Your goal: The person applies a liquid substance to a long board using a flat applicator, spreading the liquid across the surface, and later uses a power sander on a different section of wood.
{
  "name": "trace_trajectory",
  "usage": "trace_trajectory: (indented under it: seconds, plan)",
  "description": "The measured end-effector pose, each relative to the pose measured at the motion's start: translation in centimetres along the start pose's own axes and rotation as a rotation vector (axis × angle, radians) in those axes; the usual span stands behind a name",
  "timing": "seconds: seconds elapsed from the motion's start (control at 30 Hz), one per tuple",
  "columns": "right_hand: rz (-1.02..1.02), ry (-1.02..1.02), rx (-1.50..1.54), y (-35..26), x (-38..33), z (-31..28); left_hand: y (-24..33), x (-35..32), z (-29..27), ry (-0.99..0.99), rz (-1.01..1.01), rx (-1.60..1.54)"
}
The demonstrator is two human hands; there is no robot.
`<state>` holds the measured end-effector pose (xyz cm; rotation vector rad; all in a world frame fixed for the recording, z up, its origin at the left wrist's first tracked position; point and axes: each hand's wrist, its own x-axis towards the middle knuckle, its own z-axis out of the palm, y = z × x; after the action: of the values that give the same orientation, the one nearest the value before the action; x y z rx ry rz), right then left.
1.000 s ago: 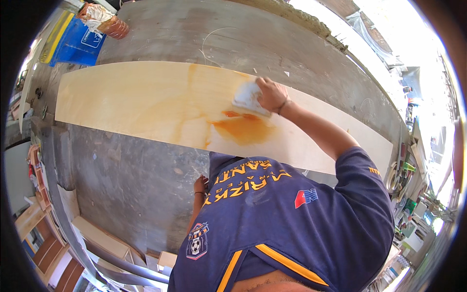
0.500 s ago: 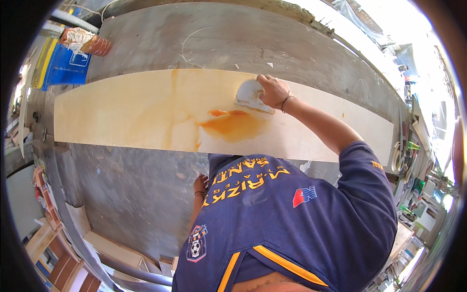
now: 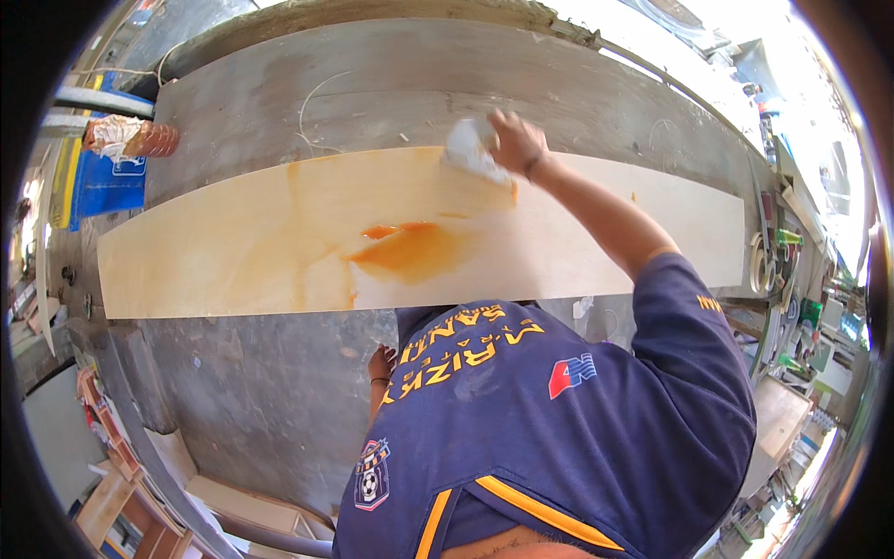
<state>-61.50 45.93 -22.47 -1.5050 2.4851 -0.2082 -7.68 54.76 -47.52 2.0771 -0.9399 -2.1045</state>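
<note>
A long pale wooden board (image 3: 205, 252) lies across a dark grey bench. Wet orange liquid (image 3: 410, 250) is pooled and smeared near its middle, and thinner yellowish streaks stain its left half. My right hand (image 3: 518, 144), blurred by motion, grips a white, flat spreader (image 3: 470, 149) at the board's far edge. Orange residue shows along the spreader's lower edge, at its right end. My left hand (image 3: 381, 363) is low beside my body, over the near part of the bench and apart from the board. The shirt partly covers it, and its finger pose is unclear.
A reddish-brown cylinder with whitish wrapping (image 3: 130, 140) and a blue and yellow container (image 3: 107, 186) stand at the far left. A thin curved strand (image 3: 303, 116) lies beyond the board. Wooden pieces (image 3: 130, 503) are at the lower left; clutter and tape rolls (image 3: 762, 261) line the right.
My right hand has moved the spreader away from me, from beside the orange pool up to the board's far edge. The whole view has shifted a little. My left hand stays low beside my body.
</note>
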Motion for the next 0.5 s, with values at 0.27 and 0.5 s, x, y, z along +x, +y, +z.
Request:
trace_trajectory:
  seconds: [0.27,0.5]
  plan:
    - [-0.061,-0.043,-0.028,4.4,-3.8,-2.3,-5.8,7.1,-1.5,-0.081,-0.068,-0.197]
    - [0.074,0.076,0.080,5.0,-0.4,-2.5,-7.7,7.9,-1.2,-0.094,0.333,0.614]
